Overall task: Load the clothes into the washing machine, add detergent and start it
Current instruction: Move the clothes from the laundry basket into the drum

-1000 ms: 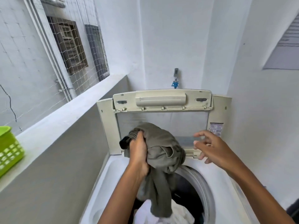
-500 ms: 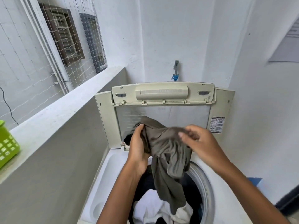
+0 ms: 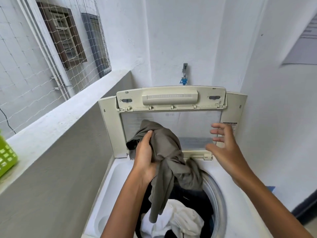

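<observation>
At the far left a lime green plastic basket (image 3: 6, 160) with a lattice wall sits on a smooth painted ledge (image 3: 56, 122), with rope netting (image 3: 25, 66) stretched across the opening beyond it. Right of the ledge stands the washing machine (image 3: 116, 177), a top loader with a glossy white top and a raised cream lid (image 3: 171, 100) of hard moulded plastic with a clear panel below its handle.

The left hand (image 3: 145, 158) grips a bunched handful of an olive-grey garment (image 3: 168, 152) above the left edge of the drum opening. The cloth looks thin, matte and limp: it folds into soft creases at the fist, one long tail hangs straight down into the drum, and another fold drapes toward the drum's rim. It should be light and easy to carry, not slippery, but it will sag and catch on the rim unless gathered; the bunched upper part, where the hand holds it, seems the best grip.

Below it, inside the round drum (image 3: 216, 194), lie a crumpled white cloth (image 3: 180, 219) and dark clothes (image 3: 193, 196), already loaded.

Further right, the right hand (image 3: 224, 150) hovers in front of the lid's clear panel, fingers spread wide and holding nothing, apart from the garment. On the wall behind, a metal tap (image 3: 184, 73) with a blue fitting stands above the lid.
</observation>
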